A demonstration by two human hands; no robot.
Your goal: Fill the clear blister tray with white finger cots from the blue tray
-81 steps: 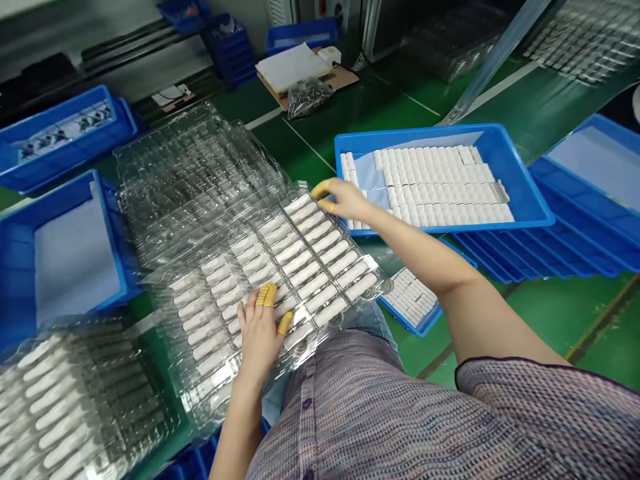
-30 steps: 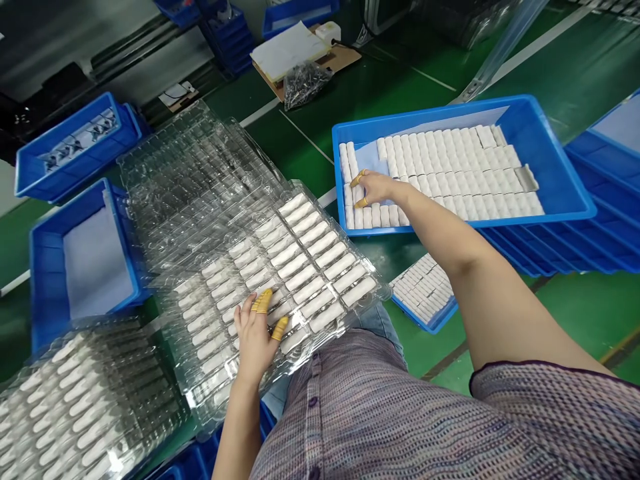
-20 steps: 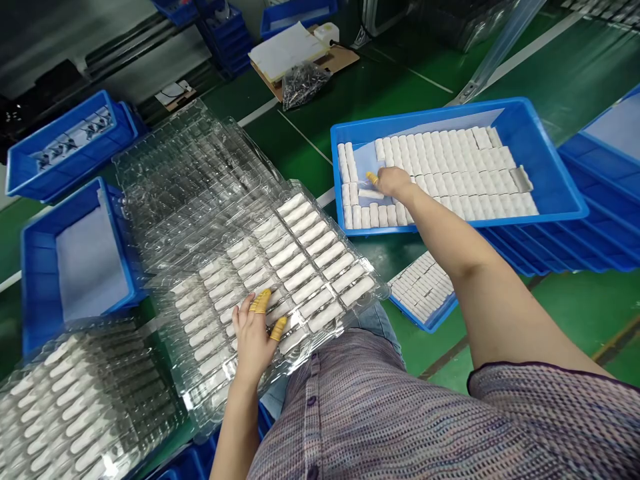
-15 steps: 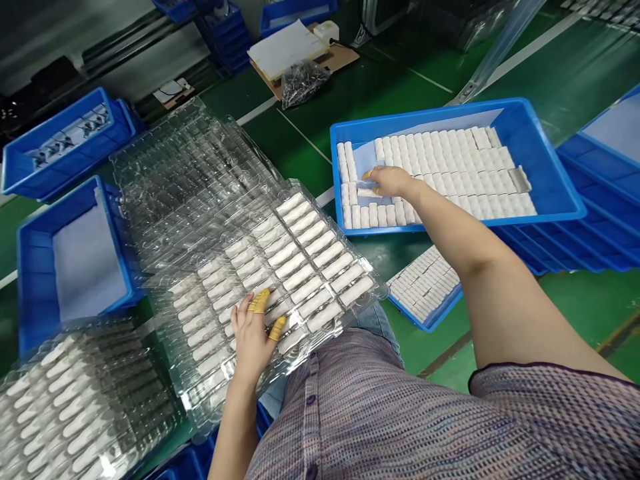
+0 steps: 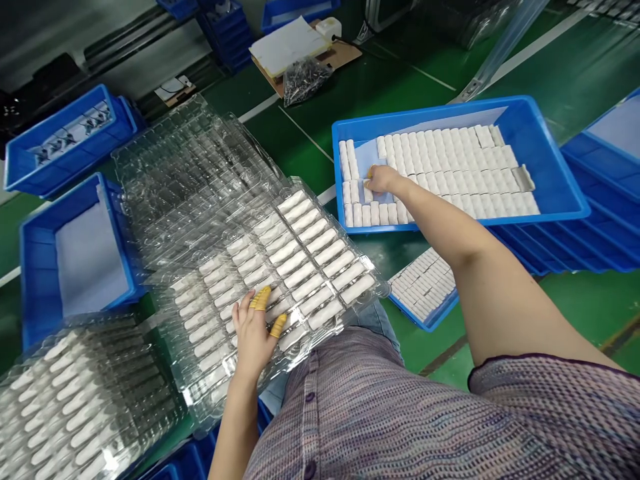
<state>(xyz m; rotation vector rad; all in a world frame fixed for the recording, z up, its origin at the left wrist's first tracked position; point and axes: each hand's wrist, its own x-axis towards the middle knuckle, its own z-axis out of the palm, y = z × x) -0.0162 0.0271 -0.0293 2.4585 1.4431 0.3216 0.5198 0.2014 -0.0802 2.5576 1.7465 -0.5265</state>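
Observation:
My left hand (image 5: 253,337), with yellow finger cots on some fingers, lies spread over a clear plastic tray (image 5: 371,270). The tray's slots hold rows of long white pieces (image 5: 325,255). To the right, my right hand (image 5: 385,179) reaches into a blue bin (image 5: 534,117) and pinches a small white wavy-sided piece (image 5: 368,193) at its near end. That piece stands in line beside the short row at the bin's left. Packed rows of similar white pieces (image 5: 450,180) fill much of the bin; my right hand and forearm hide some of them.
Stacked clear trays (image 5: 185,160) lie beyond my tray, and another filled stack (image 5: 65,407) stands lower left. Blue bins (image 5: 30,233) line the left side. A smaller blue tray (image 5: 428,327) of white pieces sits below the big bin. Cardboard with papers (image 5: 287,47) lies behind.
My right hand has shifted slightly left, and the white piece it holds has turned from lying crosswise to lining up with the neighbouring row. My left hand stays on the tray.

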